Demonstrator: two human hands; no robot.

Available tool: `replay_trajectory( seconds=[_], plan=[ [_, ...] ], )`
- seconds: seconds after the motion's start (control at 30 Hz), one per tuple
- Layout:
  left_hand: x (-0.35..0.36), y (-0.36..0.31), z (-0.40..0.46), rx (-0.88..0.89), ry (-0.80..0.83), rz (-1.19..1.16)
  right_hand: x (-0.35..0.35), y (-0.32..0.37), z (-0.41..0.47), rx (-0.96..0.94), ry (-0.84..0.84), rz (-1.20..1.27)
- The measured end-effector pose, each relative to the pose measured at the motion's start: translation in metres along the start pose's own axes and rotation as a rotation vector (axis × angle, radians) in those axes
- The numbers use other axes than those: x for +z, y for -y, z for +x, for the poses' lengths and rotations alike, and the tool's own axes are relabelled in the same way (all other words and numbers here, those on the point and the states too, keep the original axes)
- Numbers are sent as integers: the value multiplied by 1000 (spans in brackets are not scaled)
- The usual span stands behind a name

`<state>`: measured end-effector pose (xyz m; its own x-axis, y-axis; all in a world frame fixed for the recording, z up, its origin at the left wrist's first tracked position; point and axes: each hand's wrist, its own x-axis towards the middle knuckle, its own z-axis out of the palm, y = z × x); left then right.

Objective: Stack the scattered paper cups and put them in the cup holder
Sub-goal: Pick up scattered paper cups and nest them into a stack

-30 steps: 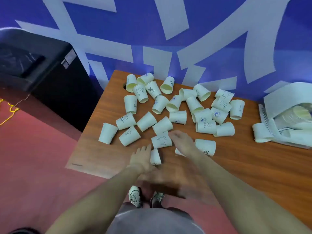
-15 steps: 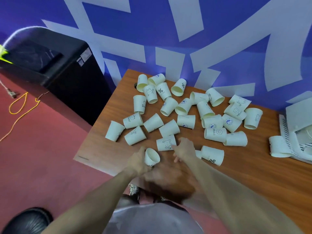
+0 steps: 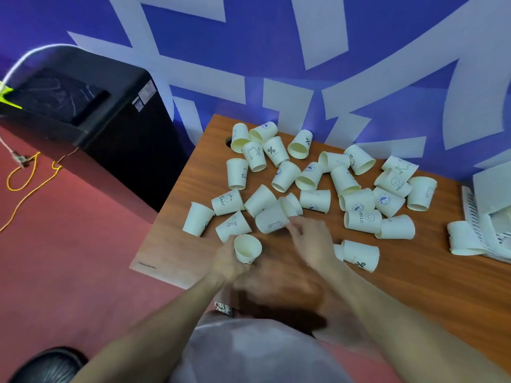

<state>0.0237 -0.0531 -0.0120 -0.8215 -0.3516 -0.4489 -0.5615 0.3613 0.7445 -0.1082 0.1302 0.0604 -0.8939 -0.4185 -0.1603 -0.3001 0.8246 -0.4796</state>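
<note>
The job has barely begun. The left hand (image 3: 228,261) grips a single white paper cup (image 3: 247,248), mouth turned up toward the camera, just above the near left edge of the brown wood-grain counter (image 3: 442,286); its fingers are curled round the cup's lower wall. No second cup sits inside it as far as the view shows, so I judge the stack to be one cup tall at most.

The right hand (image 3: 312,241) reaches forward over the counter toward a white paper cup with a small cloud drawing (image 3: 272,218) lying on its side; its fingertips touch or nearly touch that cup's rim end. The hand is blurred, so whether those fingers have closed on the cup cannot be told.

Everything else is left to do. Around two dozen printed white paper cups (image 3: 359,200) lie scattered on their sides across the far half of the counter, from the far left corner to near the right edge, many touching one another. One more with a percent mark (image 3: 359,255) lies alone just right of the right hand.

The white cup holder (image 3: 489,189) lies at the right edge of the counter, well apart from both hands, with a short row of cups (image 3: 464,239) at its near end. How full it is cannot be made out.
</note>
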Motion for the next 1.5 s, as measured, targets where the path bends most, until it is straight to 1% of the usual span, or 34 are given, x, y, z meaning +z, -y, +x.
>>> replay_trajectory(
  seconds=[0.03,0.07,0.17,0.2,0.23,0.3,0.33,0.37,0.4,0.47,0.57,0.67,0.73,0.83,0.9,0.97,1.07,1.13,1.2,1.27,1.33,1.43,1.5],
  plan=[
    [1,-1,3,20,20,-28,10,-1,-2,-86,-35,-54],
    [3,-2,6,42,41,-53,18,-5,-1,-167,-12,-131],
    [10,-10,12,105,75,-86,57,-24,-3,-249,205,-314],
    [12,-12,14,120,77,-96,53,-24,-3,-287,231,-379],
    [13,-15,15,141,81,-108,41,-19,-6,-356,176,-424],
    [16,-20,17,185,97,-141,5,8,-22,-444,190,-442],
    [17,-21,18,208,100,-159,-13,19,-28,-435,208,-465],
    [19,-22,20,230,96,-164,-1,18,-28,-473,235,-491],
    [20,-20,21,245,92,-170,1,20,-29,-449,258,-527],
    [23,-18,24,248,74,-170,12,20,-31,-404,363,-543],
    [26,-18,26,240,52,-163,15,20,-33,-405,363,-569],
    [28,-19,26,249,54,-165,16,19,-36,-375,396,-588],
    [31,-18,27,237,57,-156,14,14,-37,-385,360,-535],
    [35,-20,28,211,75,-141,2,-3,-35,-405,228,-393],
    [36,-23,30,197,94,-96,-12,-19,-29,-303,192,-334],
    [41,-25,31,178,115,-71,-20,-43,-24,-112,135,-255],
    [52,-26,31,174,134,-27,-24,-80,-24,298,54,-40],
    [59,-28,30,183,155,-3,-24,-97,-28,575,56,122],
    [68,-26,29,216,147,39,-21,-106,-31,791,93,277],
    [75,-18,28,229,72,119,-14,-110,-33,901,135,394],
    [78,-8,27,214,51,134,-4,-110,-35,958,148,489],
    [80,2,30,219,22,147,8,-106,-35,967,117,594],
    [82,5,31,204,15,162,13,-104,-32,936,100,604]
  ],
)
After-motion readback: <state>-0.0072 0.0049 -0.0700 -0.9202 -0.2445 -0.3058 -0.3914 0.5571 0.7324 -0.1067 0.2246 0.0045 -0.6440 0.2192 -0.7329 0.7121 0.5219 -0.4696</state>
